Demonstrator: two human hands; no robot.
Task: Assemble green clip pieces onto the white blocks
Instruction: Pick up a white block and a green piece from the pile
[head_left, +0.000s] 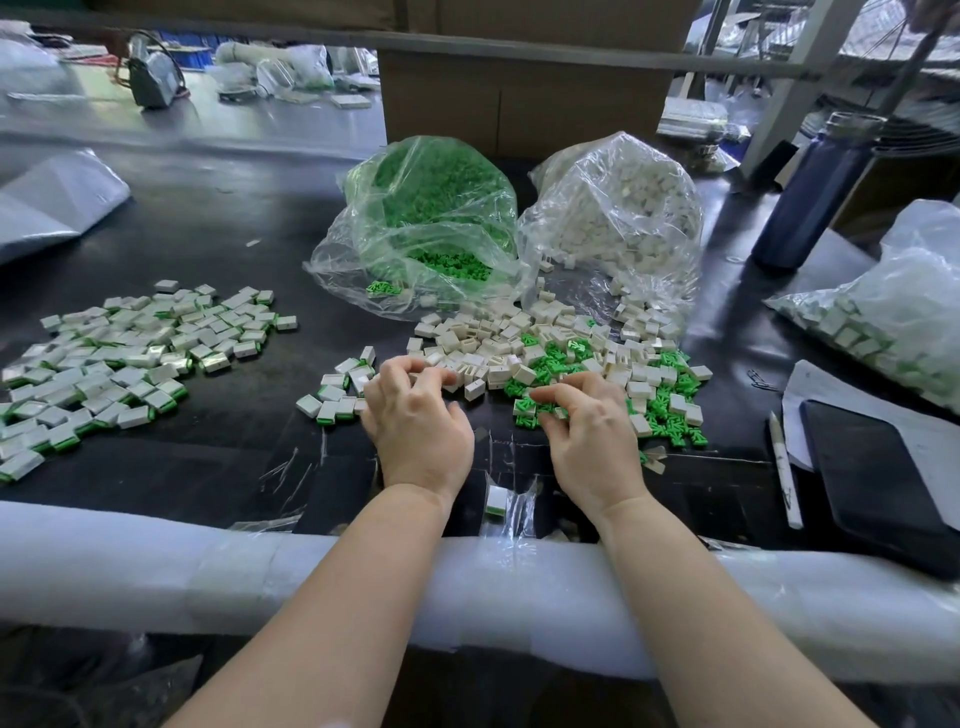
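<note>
A loose heap of white blocks (498, 338) and green clip pieces (670, 400) lies at the table's middle. My left hand (415, 421) reaches into the near left edge of that heap, fingers curled over white blocks; what they hold is hidden. My right hand (587, 431) has its fingertips curled down on green clips and a white block at the heap's front. A wide spread of assembled blocks with green edges (130, 358) covers the table's left. A small cluster of assembled blocks (337, 395) sits just left of my left hand.
Behind the heap stand a clear bag of green clips (431, 218) and a clear bag of white blocks (618, 213). A dark bottle (810, 197), another bag of blocks (893, 312), a pen (784, 467) and a black tablet (878, 478) are at the right. A foam-padded rail (208, 566) runs along the near edge.
</note>
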